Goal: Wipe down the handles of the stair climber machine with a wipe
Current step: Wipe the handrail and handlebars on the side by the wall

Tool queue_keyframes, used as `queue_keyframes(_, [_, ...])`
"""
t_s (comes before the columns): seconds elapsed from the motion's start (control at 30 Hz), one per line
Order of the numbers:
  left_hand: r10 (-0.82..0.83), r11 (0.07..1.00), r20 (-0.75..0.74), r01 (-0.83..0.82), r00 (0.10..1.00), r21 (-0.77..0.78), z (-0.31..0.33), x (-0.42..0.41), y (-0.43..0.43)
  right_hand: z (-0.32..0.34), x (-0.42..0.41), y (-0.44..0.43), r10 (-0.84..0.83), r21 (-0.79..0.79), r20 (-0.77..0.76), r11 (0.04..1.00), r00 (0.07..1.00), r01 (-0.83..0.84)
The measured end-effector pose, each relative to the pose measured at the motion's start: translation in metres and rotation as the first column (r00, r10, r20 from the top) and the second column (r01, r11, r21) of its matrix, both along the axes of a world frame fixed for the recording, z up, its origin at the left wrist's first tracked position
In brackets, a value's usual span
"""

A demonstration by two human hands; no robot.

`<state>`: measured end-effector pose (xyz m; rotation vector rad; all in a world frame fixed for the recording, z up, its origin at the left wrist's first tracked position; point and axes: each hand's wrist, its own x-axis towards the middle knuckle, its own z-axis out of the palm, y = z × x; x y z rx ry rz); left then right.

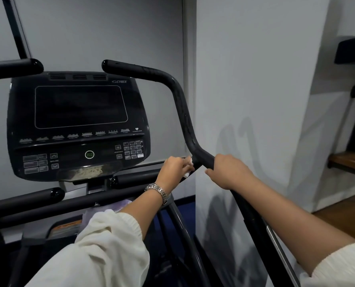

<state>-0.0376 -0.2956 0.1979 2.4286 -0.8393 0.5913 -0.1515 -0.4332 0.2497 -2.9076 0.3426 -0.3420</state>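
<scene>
The right grip is curled round the stair climber's black right handle, at 4 o'clock of the console. At its 9 o'clock, the left grip pinches the white wipe against the handle's lower bend. A metal watch circles the left wrist.

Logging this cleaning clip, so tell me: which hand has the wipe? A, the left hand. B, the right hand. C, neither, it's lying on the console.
A: the left hand pinches the white wipe against the handle, while the right hand grips the handle bare.
</scene>
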Motion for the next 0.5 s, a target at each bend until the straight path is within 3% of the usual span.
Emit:
queue_keyframes(0.1, [0.048,0.962,0.079,-0.068,0.996,0.264,0.006,0.003,0.005,0.002,-0.002,0.000,0.006,0.014,-0.009,1.000,1.000,-0.006])
queue_keyframes(0.23, [0.083,0.929,0.056,-0.097,0.995,0.356,0.025,0.008,0.010,0.003,-0.002,0.001,0.001,0.031,-0.035,1.000,0.999,0.000])
queue_keyframes(0.3, [0.101,0.978,0.005,-0.100,0.995,0.182,0.033,0.012,0.019,0.004,-0.003,0.001,-0.003,0.037,-0.043,0.999,0.999,0.004])
queue_keyframes(0.33, [0.098,0.995,-0.020,-0.098,0.995,0.015,0.038,0.014,0.022,0.004,-0.003,0.001,-0.004,0.037,-0.042,0.999,0.999,0.005])
queue_keyframes(0.4, [0.062,0.945,0.020,-0.052,0.998,-0.323,0.051,0.021,0.023,0.004,-0.002,0.001,-0.007,0.031,-0.037,0.999,0.999,0.008])
queue_keyframes(0.43, [0.036,0.915,0.074,-0.004,0.997,-0.403,0.058,0.022,0.020,0.003,-0.001,0.001,-0.009,0.028,-0.034,1.000,0.999,0.010])
queue_keyframes(0.5, [-0.043,0.930,0.213,0.117,0.976,-0.348,0.069,0.025,0.007,0.002,0.000,0.000,-0.015,0.017,-0.026,1.000,1.000,0.015])
